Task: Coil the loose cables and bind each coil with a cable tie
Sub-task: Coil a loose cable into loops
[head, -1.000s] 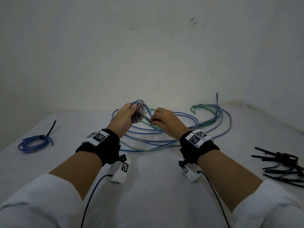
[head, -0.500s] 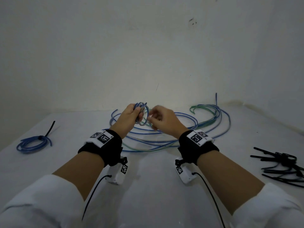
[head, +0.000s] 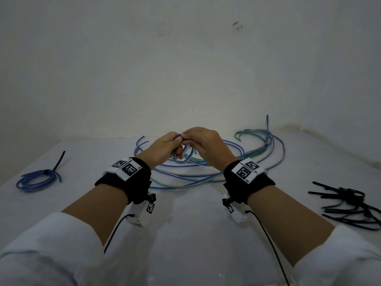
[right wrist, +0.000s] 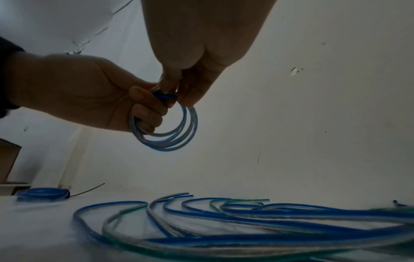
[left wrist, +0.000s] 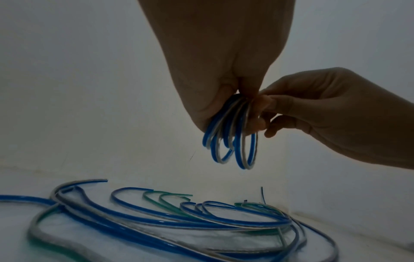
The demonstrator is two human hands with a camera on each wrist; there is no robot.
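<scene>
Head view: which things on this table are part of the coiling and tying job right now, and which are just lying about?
In the job:
- blue coil, gripped by the left hand, pinched at the top by the right hand
- loose cables on the table
- black cable ties, at the right

Lying about:
- tied blue coil, already bound, at the left

Bare bench (head: 195, 234) lies open along the near edge between the forearms. Farther back, loose cables (head: 206, 178) sprawl across the middle (reaching almost to the far wall). A tied blue coil (head: 38, 179) blocks the left side, and black cable ties (head: 350, 207) crowd the right.
</scene>
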